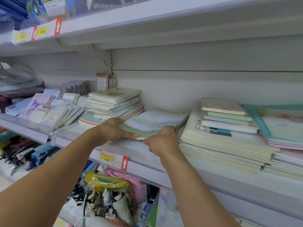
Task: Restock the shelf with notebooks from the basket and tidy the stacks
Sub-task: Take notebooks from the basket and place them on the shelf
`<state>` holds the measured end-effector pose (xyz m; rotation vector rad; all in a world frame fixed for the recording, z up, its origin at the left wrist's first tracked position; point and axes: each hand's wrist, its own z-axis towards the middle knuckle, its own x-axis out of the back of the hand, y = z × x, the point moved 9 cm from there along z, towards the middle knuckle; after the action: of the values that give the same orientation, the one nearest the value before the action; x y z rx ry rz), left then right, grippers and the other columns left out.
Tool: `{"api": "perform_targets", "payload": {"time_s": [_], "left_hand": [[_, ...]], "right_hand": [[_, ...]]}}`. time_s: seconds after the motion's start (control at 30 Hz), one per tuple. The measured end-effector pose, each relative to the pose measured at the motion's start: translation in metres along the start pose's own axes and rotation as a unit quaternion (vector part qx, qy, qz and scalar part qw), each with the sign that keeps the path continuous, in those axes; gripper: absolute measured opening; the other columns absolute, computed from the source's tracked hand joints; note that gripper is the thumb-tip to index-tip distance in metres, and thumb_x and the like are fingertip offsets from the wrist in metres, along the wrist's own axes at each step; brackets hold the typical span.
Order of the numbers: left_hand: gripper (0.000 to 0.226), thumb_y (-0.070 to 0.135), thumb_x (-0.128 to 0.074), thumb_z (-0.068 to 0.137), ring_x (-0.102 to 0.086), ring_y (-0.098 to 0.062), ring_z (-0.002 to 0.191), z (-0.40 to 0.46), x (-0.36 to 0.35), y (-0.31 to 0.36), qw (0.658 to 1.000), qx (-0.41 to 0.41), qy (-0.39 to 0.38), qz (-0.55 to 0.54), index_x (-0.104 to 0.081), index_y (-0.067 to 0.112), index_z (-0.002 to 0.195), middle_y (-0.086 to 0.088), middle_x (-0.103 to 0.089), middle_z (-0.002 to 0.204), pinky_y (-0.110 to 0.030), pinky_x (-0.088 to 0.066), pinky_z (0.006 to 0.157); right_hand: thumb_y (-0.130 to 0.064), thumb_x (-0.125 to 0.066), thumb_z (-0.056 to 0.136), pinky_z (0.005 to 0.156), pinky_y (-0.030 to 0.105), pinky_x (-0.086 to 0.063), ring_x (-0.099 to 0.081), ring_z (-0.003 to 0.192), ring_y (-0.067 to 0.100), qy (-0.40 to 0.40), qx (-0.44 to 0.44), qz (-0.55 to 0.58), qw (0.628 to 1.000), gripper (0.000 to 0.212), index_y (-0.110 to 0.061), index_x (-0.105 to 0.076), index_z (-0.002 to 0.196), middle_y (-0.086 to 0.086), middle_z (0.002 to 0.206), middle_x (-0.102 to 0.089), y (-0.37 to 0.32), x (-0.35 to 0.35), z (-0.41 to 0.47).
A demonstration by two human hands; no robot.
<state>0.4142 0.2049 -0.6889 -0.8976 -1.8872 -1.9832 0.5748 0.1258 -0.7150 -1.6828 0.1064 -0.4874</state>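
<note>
White shop shelf (141, 149): left hand (113, 128), right hand (161, 140) both grasping small notebook stack (155, 122); square edges, slide into gap between taller piles.

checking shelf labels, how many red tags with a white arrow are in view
3: two on the upper shelf edge at left, one on the middle shelf edge beside the yellow price label. More may lie outside the view.

White shelf (205, 176) carries notebook stacks (114, 102) — a tall pile (221, 145) right, small pads (54, 112) left.
</note>
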Motion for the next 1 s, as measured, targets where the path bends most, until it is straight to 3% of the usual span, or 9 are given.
{"api": "perform_targets", "payload": {"time_s": [0.1,0.17,0.27,0.4,0.57,0.7,0.83,0.9,1.0], "left_hand": [[0.049,0.024,-0.091,0.062,-0.054,-0.001,0.085,0.003,0.0,0.001,0.999,-0.029,-0.013,0.028,-0.054,0.029,0.094,0.018,-0.057,0.093,-0.011,-0.039,0.066],[0.048,0.022,-0.092,0.059,-0.058,-0.002,0.089,0.004,0.0,0.001,0.996,-0.043,-0.023,0.071,-0.057,0.034,0.089,0.018,-0.061,0.094,-0.011,-0.042,0.07],[0.061,0.031,-0.094,0.056,-0.063,-0.015,0.1,0.012,0.01,-0.001,0.985,-0.069,0.05,0.149,-0.066,0.022,0.109,0.007,-0.068,0.105,-0.023,-0.049,0.088],[0.086,0.033,-0.095,0.052,-0.056,-0.014,0.101,0.018,0.014,-0.005,0.983,-0.055,0.101,0.145,-0.06,0.013,0.128,0.002,-0.061,0.111,-0.021,-0.043,0.088],[0.093,0.03,-0.097,0.047,-0.058,-0.015,0.106,0.026,0.01,-0.007,0.992,-0.036,0.063,0.105,-0.058,0.013,0.13,0.001,-0.062,0.113,-0.022,-0.042,0.09],[0.108,0.047,-0.093,0.03,-0.06,-0.017,0.108,0.025,0.008,-0.008,0.994,-0.034,0.048,0.095,-0.059,0.015,0.127,0.003,-0.065,0.115,-0.028,-0.047,0.096],[0.087,0.042,-0.095,0.038,-0.059,-0.02,0.101,0.021,0.016,-0.012,0.992,-0.023,0.068,0.104,-0.064,0.019,0.116,0.002,-0.063,0.104,-0.027,-0.045,0.081],[0.083,0.039,-0.095,0.043,-0.057,-0.022,0.101,0.02,0.02,-0.014,0.99,-0.01,0.075,0.12,-0.062,0.019,0.117,0.0,-0.06,0.105,-0.029,-0.043,0.083],[0.087,0.037,-0.095,0.046,-0.056,-0.023,0.108,0.018,0.023,-0.013,0.987,-0.004,0.097,0.127,-0.062,0.014,0.123,-0.003,-0.061,0.113,-0.029,-0.044,0.091]], "right_hand": [[-0.013,-0.067,0.083,0.066,0.025,-0.039,-0.058,0.093,0.027,0.079,0.076,-0.179,0.978,0.044,0.005,-0.052,0.121,0.019,0.12,-0.057,-0.007,0.021,-0.005],[-0.012,-0.065,0.087,0.075,0.029,-0.042,-0.054,0.105,0.026,0.101,0.091,-0.235,0.962,0.058,0.011,-0.04,0.134,0.023,0.132,-0.047,-0.012,0.023,-0.01],[-0.013,-0.067,0.09,0.093,0.026,-0.044,-0.047,0.124,0.028,0.091,0.067,-0.302,0.947,0.084,0.018,-0.011,0.144,0.027,0.142,-0.032,-0.013,0.017,-0.01],[-0.009,-0.06,0.089,0.102,0.029,-0.042,-0.032,0.135,0.039,0.075,0.057,-0.378,0.921,0.079,0.021,-0.012,0.145,0.038,0.149,-0.018,-0.019,0.012,-0.011],[-0.01,-0.066,0.088,0.09,0.028,-0.046,-0.051,0.125,0.031,0.082,0.04,-0.343,0.935,0.094,0.023,0.001,0.144,0.029,0.144,-0.04,-0.015,0.016,-0.007],[-0.003,-0.063,0.086,0.09,0.028,-0.048,-0.053,0.123,0.028,0.107,0.034,-0.319,0.941,0.083,0.021,-0.01,0.144,0.027,0.143,-0.041,-0.014,0.022,-0.007],[0.002,-0.063,0.085,0.089,0.031,-0.049,-0.057,0.121,0.03,0.107,0.032,-0.271,0.956,0.071,0.013,-0.023,0.143,0.021,0.137,-0.052,-0.012,0.024,-0.008],[0.004,-0.063,0.086,0.082,0.028,-0.047,-0.06,0.118,0.029,0.109,0.028,-0.257,0.96,0.062,0.009,-0.033,0.139,0.017,0.131,-0.057,-0.01,0.027,-0.009],[0.006,-0.061,0.085,0.069,0.024,-0.04,-0.064,0.107,0.027,0.102,0.044,-0.277,0.955,0.017,-0.004,-0.058,0.098,0.008,0.1,-0.06,-0.014,0.028,-0.016]]}}
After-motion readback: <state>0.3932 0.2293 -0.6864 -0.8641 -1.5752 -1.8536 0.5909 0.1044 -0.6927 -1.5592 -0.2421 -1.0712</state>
